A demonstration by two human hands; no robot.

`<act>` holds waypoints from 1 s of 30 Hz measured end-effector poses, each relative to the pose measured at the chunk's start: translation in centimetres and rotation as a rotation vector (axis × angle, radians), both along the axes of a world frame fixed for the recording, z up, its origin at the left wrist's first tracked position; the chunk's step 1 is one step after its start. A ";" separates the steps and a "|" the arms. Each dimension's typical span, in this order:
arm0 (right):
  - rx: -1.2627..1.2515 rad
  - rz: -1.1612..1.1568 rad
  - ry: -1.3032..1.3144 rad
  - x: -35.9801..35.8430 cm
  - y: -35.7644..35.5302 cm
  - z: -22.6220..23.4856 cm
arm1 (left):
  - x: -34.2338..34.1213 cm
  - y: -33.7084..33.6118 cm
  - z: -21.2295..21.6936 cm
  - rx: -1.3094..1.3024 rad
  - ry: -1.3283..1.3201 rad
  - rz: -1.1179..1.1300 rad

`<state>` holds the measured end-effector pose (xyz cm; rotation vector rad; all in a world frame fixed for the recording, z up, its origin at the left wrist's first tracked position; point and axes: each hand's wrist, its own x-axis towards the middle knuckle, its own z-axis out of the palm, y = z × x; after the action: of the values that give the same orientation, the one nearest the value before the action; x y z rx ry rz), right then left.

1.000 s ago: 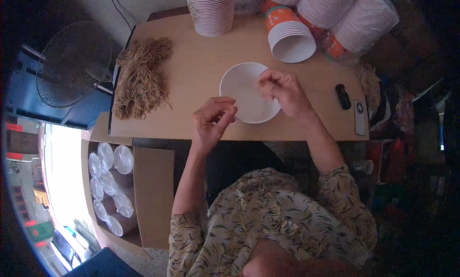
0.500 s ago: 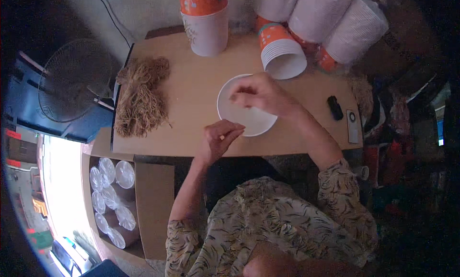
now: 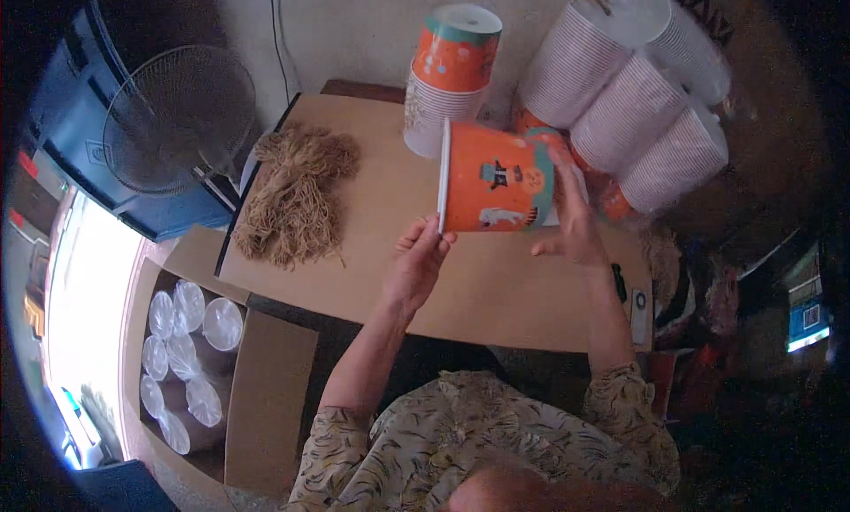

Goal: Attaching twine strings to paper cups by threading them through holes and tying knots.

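Both hands on orange paper cup [image 3: 498, 191], held sideways above surface [image 3: 496, 290], centre frame. Left hand [image 3: 414, 266] pinching rim at cup's 7 o'clock; right hand [image 3: 571, 213] cupping base end, prob. to steady and turn it. Cup stack [image 3: 450, 78] at 12, upside down; white sleeved stacks [image 3: 633, 96] at 1–2, crowding that side. Fibre bundle [image 3: 297, 193] at 9. Box of clear lids [image 3: 190, 352] at 8, off surface. Fan [image 3: 177, 118] at 10.
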<state>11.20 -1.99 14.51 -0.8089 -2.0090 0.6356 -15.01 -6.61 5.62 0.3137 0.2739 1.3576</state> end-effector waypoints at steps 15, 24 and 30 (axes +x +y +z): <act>0.065 0.103 0.222 -1.2 6.2 10.5 | -3.3 10.9 9.3 0.333 0.111 -0.407; 0.237 -0.158 -0.140 -0.5 19.4 21.1 | -5.8 33.0 15.7 0.402 -0.282 -0.324; -0.076 -0.210 -0.406 -5.4 25.4 24.0 | -5.4 39.3 13.1 0.135 -0.400 -0.268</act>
<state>5.82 23.40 38.48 -1.2577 -2.2265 0.4542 -20.46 32.74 18.70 0.1770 -0.1882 1.1448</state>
